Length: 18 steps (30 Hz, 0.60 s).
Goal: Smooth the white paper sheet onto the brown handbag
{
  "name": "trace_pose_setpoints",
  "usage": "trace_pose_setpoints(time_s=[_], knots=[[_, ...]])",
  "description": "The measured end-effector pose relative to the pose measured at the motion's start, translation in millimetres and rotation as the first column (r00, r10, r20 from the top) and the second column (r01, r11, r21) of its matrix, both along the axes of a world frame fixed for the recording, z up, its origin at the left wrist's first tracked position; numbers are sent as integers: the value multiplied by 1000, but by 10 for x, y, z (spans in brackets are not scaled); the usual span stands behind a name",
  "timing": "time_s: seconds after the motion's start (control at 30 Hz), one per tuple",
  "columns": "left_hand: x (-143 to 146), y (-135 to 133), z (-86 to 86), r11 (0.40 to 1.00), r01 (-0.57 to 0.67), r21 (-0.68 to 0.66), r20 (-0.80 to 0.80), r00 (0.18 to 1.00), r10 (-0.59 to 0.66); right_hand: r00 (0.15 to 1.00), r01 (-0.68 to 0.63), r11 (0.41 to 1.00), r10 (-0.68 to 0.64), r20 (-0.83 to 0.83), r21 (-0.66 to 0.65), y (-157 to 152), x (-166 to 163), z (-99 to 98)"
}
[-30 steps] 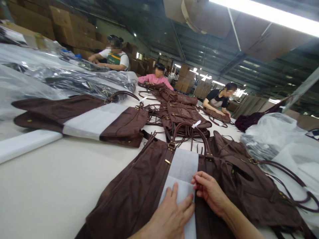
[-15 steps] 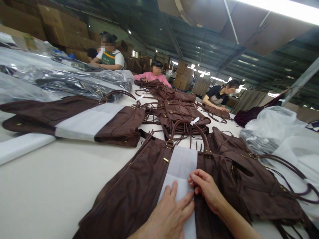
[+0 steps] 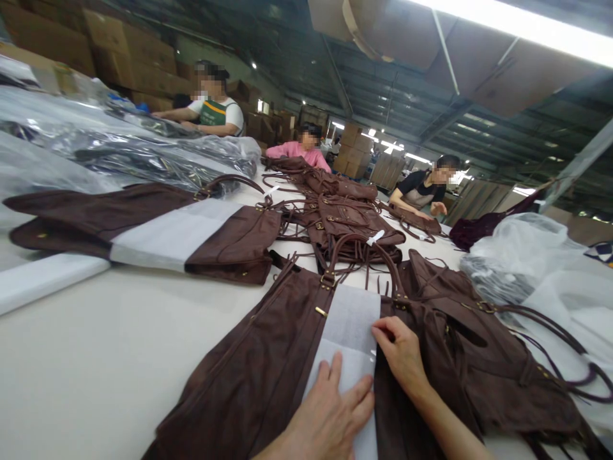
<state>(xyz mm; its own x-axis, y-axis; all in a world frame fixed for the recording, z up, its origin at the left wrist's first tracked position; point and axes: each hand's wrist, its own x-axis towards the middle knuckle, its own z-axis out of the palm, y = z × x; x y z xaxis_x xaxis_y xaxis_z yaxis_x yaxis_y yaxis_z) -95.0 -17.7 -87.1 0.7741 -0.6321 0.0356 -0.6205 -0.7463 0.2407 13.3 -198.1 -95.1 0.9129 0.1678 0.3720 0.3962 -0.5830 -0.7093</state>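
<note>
A brown handbag [image 3: 253,370] lies flat on the white table [image 3: 96,358] in front of me, with a white paper band [image 3: 349,326] wrapped down its middle. My left hand [image 3: 325,415] presses flat on the lower part of the band, fingers spread. My right hand [image 3: 402,354] rests on the band's right edge, its fingertips touching the paper where it meets the brown fabric. The bag's looped handles [image 3: 364,252] lie beyond the band, pointing away from me.
Another banded brown bag [image 3: 158,233] lies to the left, a pile of brown bags [image 3: 349,217] further back. Clear plastic bags [image 3: 119,150] fill the left side, white plastic [image 3: 531,255] the right. Three people work at the far end. Cardboard boxes [image 3: 129,51] stack behind.
My right hand has slid a little up along the band's right edge, with the fingers stretching out. My left hand stays pressed in place. The far-right person has raised a hand.
</note>
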Motion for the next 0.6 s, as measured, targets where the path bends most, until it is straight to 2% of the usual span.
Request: trace_pose_setpoints(time_s=[0.1, 0.2, 0.3, 0.37, 0.43, 0.5, 0.53, 0.6], knots=[[6, 9, 17, 1000, 5, 13, 4, 1000, -5, 995, -19, 998, 24, -95, 56, 4, 29, 17], [10, 15, 32, 999, 16, 43, 6, 1000, -17, 934, -6, 957, 109, -340, 290, -18, -15, 127], [-2, 12, 50, 998, 16, 65, 13, 1000, -17, 777, 53, 833, 311, -547, 550, -90, -151, 331], [-23, 12, 86, 998, 6, 61, 7, 1000, -6, 673, 94, 727, 457, -582, 680, -145, -270, 490], [-49, 14, 146, 998, -15, 55, -5, 1000, 16, 579, 127, 636, 576, -577, 761, -180, -375, 626], [-71, 16, 213, 998, -38, 59, -19, 999, 39, 509, 160, 579, 645, -569, 800, -182, -438, 699], [-77, 14, 244, 997, -45, 68, -25, 999, 47, 492, 171, 574, 654, -574, 801, -169, -449, 703], [-82, 7, 291, 994, -50, 95, -35, 998, 54, 507, 179, 608, 617, -602, 774, -125, -431, 637]])
